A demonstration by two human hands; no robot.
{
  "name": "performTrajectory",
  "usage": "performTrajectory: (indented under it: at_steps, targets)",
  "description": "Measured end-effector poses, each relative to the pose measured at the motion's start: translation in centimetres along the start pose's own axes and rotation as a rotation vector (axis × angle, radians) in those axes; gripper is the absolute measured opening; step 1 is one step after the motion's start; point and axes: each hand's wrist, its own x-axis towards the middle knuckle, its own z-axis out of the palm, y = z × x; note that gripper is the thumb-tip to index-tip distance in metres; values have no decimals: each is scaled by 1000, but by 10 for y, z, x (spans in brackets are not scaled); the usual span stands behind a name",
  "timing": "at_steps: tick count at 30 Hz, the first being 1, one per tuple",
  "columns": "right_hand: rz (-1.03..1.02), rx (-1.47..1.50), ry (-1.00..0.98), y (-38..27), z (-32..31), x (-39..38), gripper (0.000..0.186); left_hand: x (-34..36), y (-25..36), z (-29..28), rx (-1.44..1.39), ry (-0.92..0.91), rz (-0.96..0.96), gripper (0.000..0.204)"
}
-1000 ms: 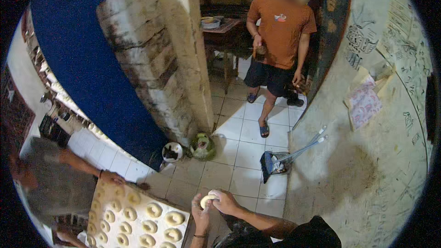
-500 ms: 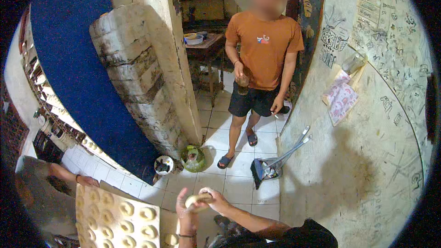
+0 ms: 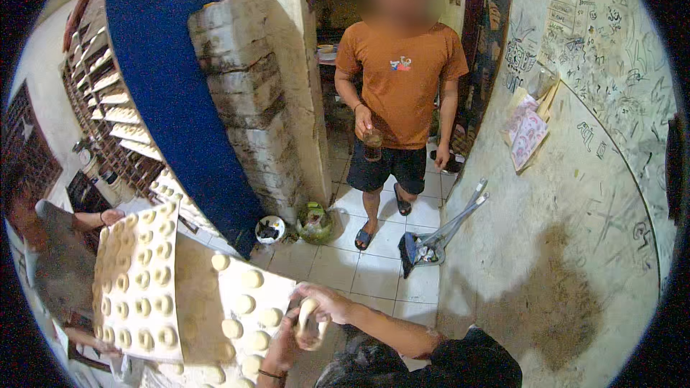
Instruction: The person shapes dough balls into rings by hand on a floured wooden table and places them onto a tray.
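Note:
A pale dough ring (image 3: pixel 307 310) is held upright between my two hands, low in the middle of the view. My right hand (image 3: pixel 327 302) grips it from the right, fingers curled over its top. Against its left side, my left hand (image 3: pixel 283 348) is closed, its fingers partly hidden by the ring. Just left of my hands, several round dough pieces (image 3: pixel 251 278) lie on a white floured surface (image 3: pixel 280 286). Beyond them, a co-worker at the far left holds a tray (image 3: pixel 172 233) with rows of dough rings (image 3: pixel 142 307).
A person in an orange shirt (image 3: pixel 402 86) stands ahead in the doorway, holding a glass. A dustpan (image 3: pixel 425 250) and broom lean by the right wall. A white bucket (image 3: pixel 270 230) and green gas cylinder (image 3: pixel 314 223) stand beside the pillar. Loaded racks (image 3: pixel 118 111) stand behind the blue curtain (image 3: pixel 172 86).
My view has shifted left, bringing the dough pieces into sight. The dough ring has turned upright, with both hands closer around it. The person in orange has stepped nearer.

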Motion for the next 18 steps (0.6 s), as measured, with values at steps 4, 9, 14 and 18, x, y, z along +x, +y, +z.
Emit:
performTrajectory:
  at_steps: [4,9,14,18]
  targets:
    - [21,-759,-107,9,79,-16,36,-49,-16,-24,107,185,70,59]
    - [-93,-8,-503,67,83,-17,52,-104,-21,-25,-212,193,174,54]
    - [-58,923,67,78,119,-27,45,-96,-27,-9,-673,501,567,37]
    - [43,541,639,103,144,-23,12,-88,-49,-8,-771,583,580,23]
